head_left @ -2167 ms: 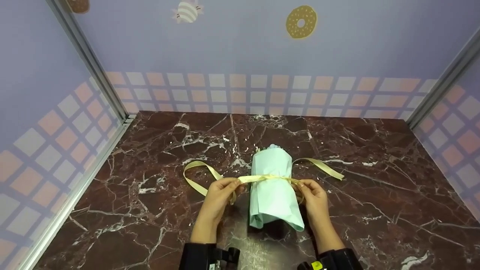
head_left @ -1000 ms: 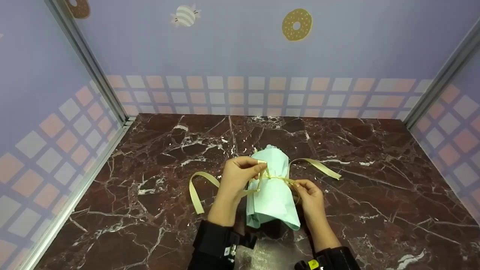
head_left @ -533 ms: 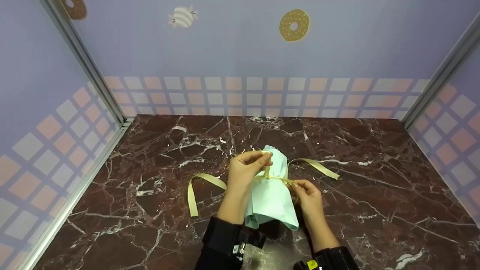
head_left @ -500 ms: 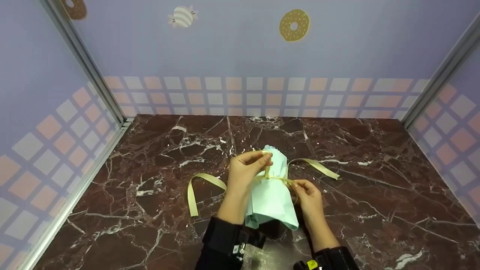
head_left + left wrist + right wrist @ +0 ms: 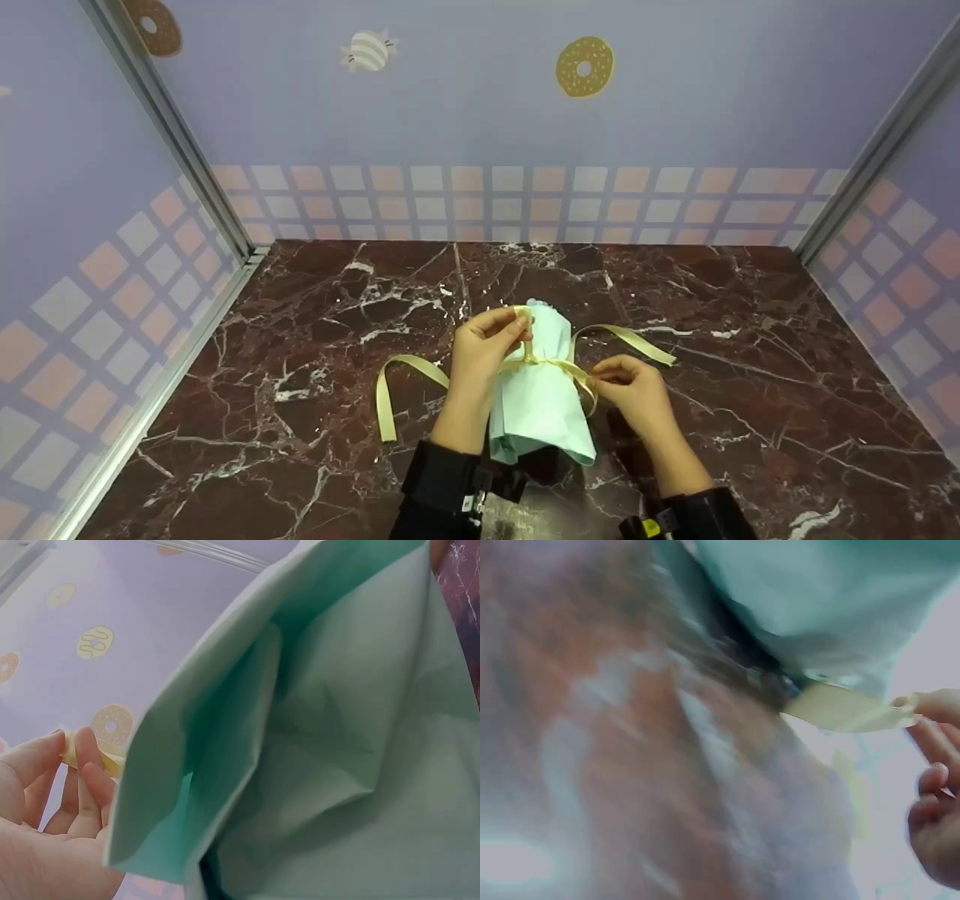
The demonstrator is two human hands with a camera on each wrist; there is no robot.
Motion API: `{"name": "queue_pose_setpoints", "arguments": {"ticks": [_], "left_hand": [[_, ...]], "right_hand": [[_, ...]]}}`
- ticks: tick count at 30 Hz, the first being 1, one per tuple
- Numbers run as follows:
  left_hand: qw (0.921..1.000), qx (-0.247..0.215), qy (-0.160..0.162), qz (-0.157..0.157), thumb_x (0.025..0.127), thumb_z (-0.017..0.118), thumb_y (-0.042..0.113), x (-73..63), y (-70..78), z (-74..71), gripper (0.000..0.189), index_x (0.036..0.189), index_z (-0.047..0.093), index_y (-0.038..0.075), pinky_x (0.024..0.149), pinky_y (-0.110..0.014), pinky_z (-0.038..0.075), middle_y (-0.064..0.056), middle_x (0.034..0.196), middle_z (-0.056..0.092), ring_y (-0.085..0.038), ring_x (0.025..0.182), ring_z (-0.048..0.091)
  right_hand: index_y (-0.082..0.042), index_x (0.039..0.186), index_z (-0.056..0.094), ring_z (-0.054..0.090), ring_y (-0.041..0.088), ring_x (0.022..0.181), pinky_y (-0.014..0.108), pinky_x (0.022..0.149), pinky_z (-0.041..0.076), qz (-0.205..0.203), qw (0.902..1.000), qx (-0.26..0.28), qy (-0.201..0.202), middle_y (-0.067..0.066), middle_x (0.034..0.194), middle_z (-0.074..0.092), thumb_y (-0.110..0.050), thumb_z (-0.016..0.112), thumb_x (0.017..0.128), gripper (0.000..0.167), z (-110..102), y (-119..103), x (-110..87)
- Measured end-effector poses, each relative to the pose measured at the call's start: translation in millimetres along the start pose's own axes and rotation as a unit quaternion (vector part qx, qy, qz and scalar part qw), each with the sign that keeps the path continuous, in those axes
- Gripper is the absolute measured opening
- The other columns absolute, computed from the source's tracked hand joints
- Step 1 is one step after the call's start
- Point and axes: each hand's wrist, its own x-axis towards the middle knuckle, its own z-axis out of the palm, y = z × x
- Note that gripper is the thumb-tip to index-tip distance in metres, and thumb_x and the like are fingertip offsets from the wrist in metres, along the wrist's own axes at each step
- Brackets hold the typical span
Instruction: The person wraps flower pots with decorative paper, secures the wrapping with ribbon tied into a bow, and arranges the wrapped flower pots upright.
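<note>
A bundle wrapped in mint-green paper (image 5: 536,409) lies on the table, pale blue bits showing at its far end. Around its middle runs a yellow ribbon (image 5: 577,373), gathered at a knot. My left hand (image 5: 480,356) pinches a length of that ribbon and holds it up above the knot. At the bundle's right side, my right hand (image 5: 641,394) has another part of the ribbon between thumb and fingertips. The right wrist view shows this stretch of ribbon (image 5: 847,709) running from the paper to the fingertips. Open paper folds (image 5: 300,727) fill most of the left wrist view.
Ribbon tails lie on the marble-patterned table (image 5: 247,450), one curling left (image 5: 384,405), the other right (image 5: 637,343). Small pale scraps are scattered beyond the bundle. A lilac back wall (image 5: 465,105) and side panels enclose the table.
My left hand has moved from the bundle's left side to above the knot, raising the ribbon. My right hand has shifted slightly right, and the ribbon beside it is spread wider.
</note>
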Motion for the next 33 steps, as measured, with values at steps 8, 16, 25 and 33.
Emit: {"name": "queue_pose_setpoints", "arguments": {"ticks": [8,16,25,33], "left_hand": [[1.0000,0.004,0.004,0.006,0.087,0.068,-0.006,-0.2,-2.2,0.0,0.012,0.098,0.070,-0.009,0.066,-0.025,0.056,-0.009,0.081,0.071,-0.012,0.065,0.064],[0.9997,0.013,-0.008,0.021,0.089,0.065,-0.006,-2.9,-3.2,0.1,0.019,0.107,0.066,-0.012,0.065,-0.025,0.055,-0.014,0.083,0.072,-0.011,0.063,0.064],[0.9967,0.063,-0.030,0.042,0.086,0.066,-0.009,-4.1,-2.6,0.4,0.029,0.115,0.063,-0.010,0.066,-0.025,0.053,-0.017,0.086,0.071,-0.011,0.065,0.062],[0.9925,0.098,-0.050,0.052,0.085,0.066,-0.010,-5.9,-3.9,2.4,0.036,0.121,0.062,-0.007,0.069,-0.027,0.056,-0.017,0.089,0.070,-0.014,0.069,0.063]], "right_hand": [[0.012,0.099,0.061,0.066,0.018,0.060,0.031,0.058,0.058,0.038,0.9938,0.008,-0.104,0.013,0.080,0.067,0.010,0.067,0.085,0.015,-14,-22,13.5],[0.010,0.109,0.061,0.069,0.031,0.085,0.031,0.066,0.056,0.031,0.9922,-0.055,-0.108,0.018,0.095,0.068,-0.001,0.052,0.094,0.020,-18,-47,26.5],[0.001,0.116,0.066,0.057,0.020,0.079,0.031,0.068,0.049,-0.025,0.9923,-0.077,-0.093,0.014,0.106,0.067,-0.020,0.053,0.101,0.030,-2,-66,33.8],[0.001,0.130,0.059,0.049,0.030,0.126,0.045,0.108,0.036,-0.027,0.9874,0.060,-0.144,0.017,0.134,0.056,-0.023,0.050,0.102,0.038,13,-85,32.9]]}}
